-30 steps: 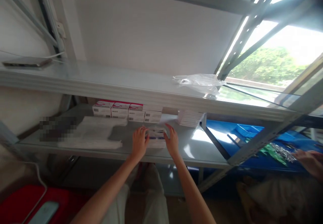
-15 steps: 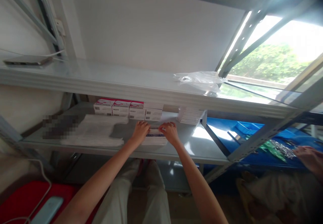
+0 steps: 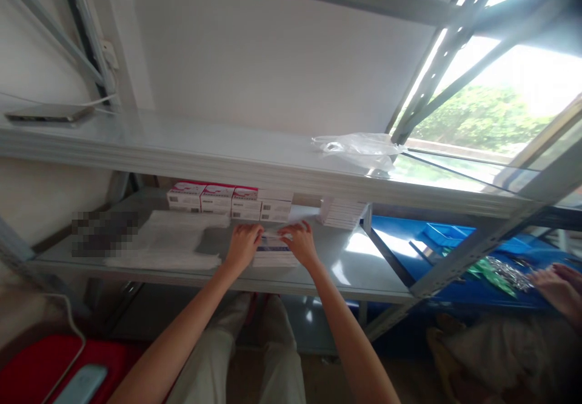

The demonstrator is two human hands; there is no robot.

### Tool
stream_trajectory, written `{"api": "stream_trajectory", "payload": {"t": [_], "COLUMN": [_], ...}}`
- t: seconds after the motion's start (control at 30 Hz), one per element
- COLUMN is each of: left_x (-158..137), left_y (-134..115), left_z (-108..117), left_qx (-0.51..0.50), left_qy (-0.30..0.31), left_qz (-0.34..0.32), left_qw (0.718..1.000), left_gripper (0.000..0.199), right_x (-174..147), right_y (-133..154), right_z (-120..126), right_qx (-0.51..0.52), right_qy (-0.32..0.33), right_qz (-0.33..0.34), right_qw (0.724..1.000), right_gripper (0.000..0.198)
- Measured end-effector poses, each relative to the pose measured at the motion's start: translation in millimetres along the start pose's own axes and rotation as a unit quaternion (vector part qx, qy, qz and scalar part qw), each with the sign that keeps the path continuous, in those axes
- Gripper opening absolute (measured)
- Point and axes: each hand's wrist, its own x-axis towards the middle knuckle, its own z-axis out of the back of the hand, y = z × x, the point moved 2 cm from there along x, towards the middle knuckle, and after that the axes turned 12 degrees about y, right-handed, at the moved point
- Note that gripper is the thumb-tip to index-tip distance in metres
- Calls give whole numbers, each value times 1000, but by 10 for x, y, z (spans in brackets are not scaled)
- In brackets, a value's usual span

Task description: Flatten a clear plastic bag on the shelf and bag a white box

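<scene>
On the lower shelf, directly in front of me, is a stack of flat white pieces (image 3: 275, 261) with a dark blue band near its top. My left hand (image 3: 245, 245) is at the stack's upper left corner, thumb and fingers pinched together. Opposite it, my right hand (image 3: 299, 243) pinches with thumb and forefinger at the upper right, its other fingers lifted. A thin, pale strip spans between the fingertips; its kind is too blurred to tell. Behind the hands stands a row of white boxes with pink-red tops (image 3: 217, 199).
White sheets (image 3: 175, 243) lie left of the stack. A clear-wrapped white stack (image 3: 341, 211) stands at the back right. The upper shelf edge (image 3: 204, 164) overhangs, bearing a plastic bag (image 3: 359, 147). At right, another person's hand (image 3: 555, 286) is by a blue surface (image 3: 395, 240).
Both hands have come slightly nearer and left, the left hand more so. The thin strip between them looks lower and paler, closer to the stack. The camera view has shifted a little.
</scene>
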Motion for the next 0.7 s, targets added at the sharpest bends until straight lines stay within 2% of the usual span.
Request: {"api": "stream_trajectory", "payload": {"t": [0.07, 0.13, 0.27, 0.33, 0.37, 0.43, 0.5, 0.6, 0.7], "left_x": [-68, -167, -307, -283, -243, -131, -18, 63, -21], "left_y": [22, 81, 163, 88, 17, -140, -240, -215, -64], "left_z": [17, 11, -36, -40, -38, -42, -53, -31, 64], "left_qx": [8, -2, -109, -158, -161, -124, -61, -1, -18], "left_qy": [0, -11, -92, -124, -114, -41, 49, 109, 111], "left_qz": [7, 23, 63, 18, -30, -131, -182, -165, -148], "left_qw": [1000, 1000, 988, 979, 980, 983, 980, 980, 983], "left_gripper": [20, 31, 44, 45, 45, 42, 34, 25, 27], "right_x": [-11, -79, -290, -364, -379, -361, -306, -241, -249], "right_y": [-66, -252, -548, -453, -339, -42, 232, 396, 276], "right_z": [32, 45, 7, 9, 22, 57, 77, 79, 78], "right_qx": [9, 63, 207, 198, 175, 115, 50, -58, -164], "right_qy": [-23, -82, -249, -315, -329, -298, -202, -70, -6], "right_qz": [-27, -83, -177, -177, -157, -74, 17, 84, 77], "right_qw": [999, 991, 929, 911, 915, 945, 978, 992, 983], "right_gripper": [14, 18, 30, 39, 40, 36, 33, 29, 20]}}
